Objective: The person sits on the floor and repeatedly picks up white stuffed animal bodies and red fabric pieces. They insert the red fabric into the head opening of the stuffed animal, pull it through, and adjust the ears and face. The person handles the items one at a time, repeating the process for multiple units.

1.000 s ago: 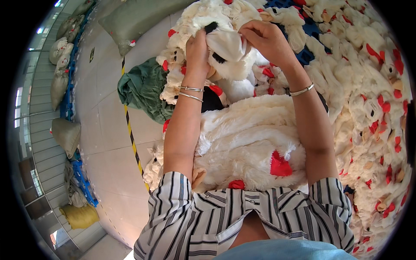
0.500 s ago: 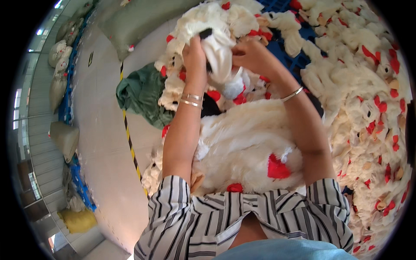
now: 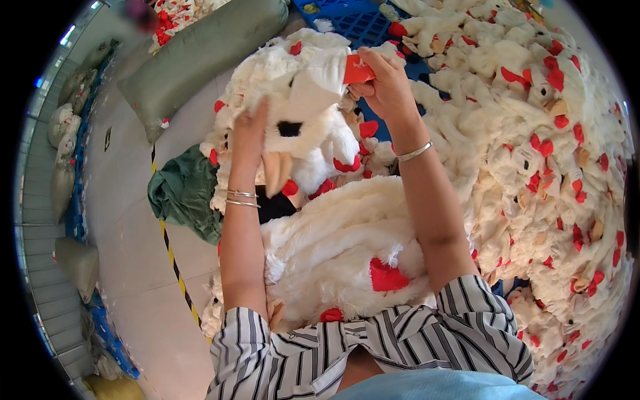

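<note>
My right hand pinches the red piece at the end of an unstuffed white plush toy skin and holds it up in front of me. The skin shows a black patch and tan flaps that hang low. At its left edge is my left hand, upright and blurred by motion, so its grip is unclear. Below, a large fluffy cream plush piece with a red patch lies across my lap, between my forearms. Behind the raised skin rises a heap of similar white and red skins.
A big pile of white plush skins fills the right side, with blue plastic pallets under and behind it. Left of me lie a green cloth sack, a long stuffed grey-green sack and black-and-yellow floor tape.
Before, both hands were together at the white skin. Now my right hand holds its red end higher, the skin is spread, and my left hand has moved left. The view has shifted.
</note>
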Demonstrator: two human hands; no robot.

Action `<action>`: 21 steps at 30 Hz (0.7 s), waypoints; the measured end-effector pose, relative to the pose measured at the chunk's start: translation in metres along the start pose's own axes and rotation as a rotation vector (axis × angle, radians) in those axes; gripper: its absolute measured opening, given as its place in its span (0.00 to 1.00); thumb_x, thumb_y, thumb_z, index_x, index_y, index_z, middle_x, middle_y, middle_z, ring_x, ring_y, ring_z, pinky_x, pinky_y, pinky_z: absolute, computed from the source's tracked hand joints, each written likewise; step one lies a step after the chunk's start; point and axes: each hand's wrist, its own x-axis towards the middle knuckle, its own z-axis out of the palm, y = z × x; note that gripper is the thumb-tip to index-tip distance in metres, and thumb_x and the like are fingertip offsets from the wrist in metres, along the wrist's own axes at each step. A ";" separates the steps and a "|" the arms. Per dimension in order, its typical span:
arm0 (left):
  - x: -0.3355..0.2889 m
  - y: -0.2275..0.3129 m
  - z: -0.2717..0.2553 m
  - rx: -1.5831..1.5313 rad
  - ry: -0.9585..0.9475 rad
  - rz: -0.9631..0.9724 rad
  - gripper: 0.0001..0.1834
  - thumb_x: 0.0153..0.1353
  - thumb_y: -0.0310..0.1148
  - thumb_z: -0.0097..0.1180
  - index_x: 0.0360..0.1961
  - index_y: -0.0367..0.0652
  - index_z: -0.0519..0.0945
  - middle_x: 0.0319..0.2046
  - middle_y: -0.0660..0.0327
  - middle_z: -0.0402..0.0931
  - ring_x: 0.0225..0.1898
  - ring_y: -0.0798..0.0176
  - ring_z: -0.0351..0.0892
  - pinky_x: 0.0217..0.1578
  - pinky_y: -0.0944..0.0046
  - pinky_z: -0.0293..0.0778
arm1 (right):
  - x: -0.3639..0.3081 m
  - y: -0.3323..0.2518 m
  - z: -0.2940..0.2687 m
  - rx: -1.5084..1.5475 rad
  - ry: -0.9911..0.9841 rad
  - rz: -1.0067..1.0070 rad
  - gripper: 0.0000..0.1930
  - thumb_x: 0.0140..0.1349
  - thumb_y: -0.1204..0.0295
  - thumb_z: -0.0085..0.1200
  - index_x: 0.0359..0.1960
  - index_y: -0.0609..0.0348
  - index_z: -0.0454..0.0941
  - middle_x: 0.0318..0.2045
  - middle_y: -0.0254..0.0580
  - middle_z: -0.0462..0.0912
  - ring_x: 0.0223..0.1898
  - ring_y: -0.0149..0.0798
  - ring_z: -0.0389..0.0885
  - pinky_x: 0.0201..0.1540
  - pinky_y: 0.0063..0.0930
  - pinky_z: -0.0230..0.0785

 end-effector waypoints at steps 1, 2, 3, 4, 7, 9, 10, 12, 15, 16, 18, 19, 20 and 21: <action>-0.011 0.005 0.012 0.126 -0.066 0.083 0.29 0.60 0.49 0.60 0.47 0.30 0.78 0.35 0.57 0.81 0.37 0.68 0.76 0.46 0.66 0.73 | -0.002 0.001 -0.003 -0.013 0.059 -0.004 0.12 0.68 0.69 0.49 0.27 0.61 0.75 0.20 0.36 0.72 0.15 0.26 0.61 0.21 0.24 0.56; -0.018 0.008 0.012 0.191 -0.285 0.137 0.27 0.60 0.47 0.62 0.48 0.31 0.78 0.36 0.61 0.80 0.38 0.70 0.75 0.44 0.67 0.72 | -0.005 0.001 -0.006 -0.026 0.118 -0.009 0.12 0.68 0.69 0.50 0.27 0.61 0.74 0.21 0.35 0.72 0.15 0.26 0.61 0.20 0.22 0.55; -0.024 0.009 0.014 0.250 -0.502 0.189 0.26 0.59 0.45 0.63 0.49 0.33 0.78 0.38 0.65 0.80 0.38 0.72 0.75 0.43 0.68 0.72 | -0.008 0.001 -0.009 -0.043 0.177 -0.009 0.12 0.68 0.68 0.50 0.26 0.62 0.74 0.21 0.35 0.72 0.15 0.25 0.61 0.19 0.21 0.54; -0.029 0.012 0.017 0.326 -0.573 0.099 0.26 0.59 0.44 0.63 0.50 0.33 0.77 0.39 0.65 0.79 0.39 0.72 0.74 0.44 0.68 0.72 | -0.008 0.003 -0.011 -0.100 0.212 0.015 0.13 0.68 0.67 0.51 0.29 0.63 0.76 0.22 0.34 0.73 0.16 0.24 0.63 0.17 0.18 0.53; -0.031 0.016 0.022 0.411 -0.656 -0.060 0.24 0.60 0.39 0.63 0.52 0.34 0.77 0.42 0.66 0.79 0.42 0.73 0.74 0.46 0.68 0.71 | -0.010 0.007 -0.008 -0.200 0.142 0.067 0.13 0.67 0.66 0.53 0.32 0.64 0.78 0.23 0.34 0.75 0.17 0.23 0.65 0.17 0.17 0.55; -0.027 0.003 0.019 0.271 -0.549 -0.029 0.22 0.60 0.36 0.63 0.52 0.34 0.77 0.43 0.66 0.79 0.43 0.73 0.74 0.48 0.68 0.70 | -0.008 0.007 -0.016 -0.216 0.132 0.070 0.12 0.67 0.67 0.53 0.35 0.65 0.80 0.24 0.33 0.77 0.19 0.22 0.68 0.19 0.17 0.57; -0.026 0.000 0.019 0.202 -0.506 0.019 0.20 0.61 0.36 0.62 0.51 0.35 0.78 0.43 0.66 0.80 0.43 0.73 0.74 0.48 0.68 0.70 | -0.007 0.007 -0.017 -0.232 0.147 0.063 0.12 0.67 0.67 0.53 0.34 0.65 0.80 0.24 0.33 0.77 0.19 0.22 0.68 0.19 0.17 0.58; -0.025 -0.004 0.021 0.065 -0.423 0.112 0.17 0.62 0.34 0.60 0.49 0.36 0.80 0.41 0.66 0.80 0.42 0.73 0.74 0.46 0.67 0.71 | -0.007 0.008 -0.017 -0.240 0.165 0.048 0.11 0.67 0.67 0.53 0.34 0.65 0.80 0.24 0.33 0.77 0.20 0.22 0.69 0.19 0.16 0.58; -0.025 -0.003 0.024 0.078 -0.444 0.146 0.17 0.62 0.35 0.59 0.49 0.37 0.80 0.42 0.66 0.81 0.43 0.73 0.75 0.46 0.68 0.70 | -0.007 0.008 -0.016 -0.247 0.145 0.049 0.12 0.67 0.67 0.53 0.36 0.65 0.80 0.26 0.35 0.78 0.22 0.24 0.72 0.22 0.18 0.61; -0.025 -0.003 0.024 0.109 -0.445 0.143 0.17 0.62 0.35 0.59 0.49 0.37 0.80 0.42 0.66 0.81 0.43 0.73 0.75 0.46 0.69 0.70 | -0.005 0.009 -0.020 -0.270 0.123 0.064 0.12 0.68 0.66 0.51 0.38 0.64 0.79 0.29 0.37 0.80 0.25 0.26 0.74 0.25 0.19 0.65; -0.024 -0.001 0.023 0.170 -0.445 0.136 0.17 0.62 0.36 0.59 0.50 0.38 0.80 0.42 0.66 0.81 0.43 0.73 0.75 0.47 0.70 0.70 | -0.001 0.009 -0.028 -0.173 0.049 0.038 0.16 0.70 0.62 0.47 0.46 0.62 0.77 0.39 0.43 0.80 0.34 0.33 0.78 0.35 0.26 0.69; -0.021 -0.004 0.021 0.162 -0.400 0.098 0.19 0.62 0.37 0.59 0.50 0.38 0.79 0.43 0.65 0.80 0.43 0.72 0.75 0.46 0.70 0.70 | 0.001 0.007 -0.032 -0.052 -0.003 -0.003 0.19 0.71 0.59 0.44 0.51 0.61 0.74 0.45 0.48 0.79 0.41 0.37 0.79 0.41 0.30 0.70; -0.016 -0.011 0.018 0.153 -0.354 0.060 0.20 0.62 0.38 0.59 0.51 0.38 0.79 0.44 0.64 0.80 0.43 0.72 0.76 0.46 0.70 0.71 | 0.002 0.006 -0.036 0.069 -0.056 -0.045 0.23 0.71 0.56 0.41 0.56 0.60 0.72 0.51 0.52 0.78 0.49 0.42 0.79 0.47 0.35 0.72; -0.013 -0.015 0.015 0.090 -0.321 0.043 0.21 0.62 0.38 0.59 0.52 0.37 0.78 0.45 0.63 0.80 0.43 0.71 0.76 0.45 0.69 0.71 | 0.000 -0.001 -0.036 0.177 -0.107 -0.048 0.25 0.71 0.53 0.38 0.60 0.58 0.68 0.56 0.54 0.73 0.54 0.45 0.74 0.52 0.39 0.68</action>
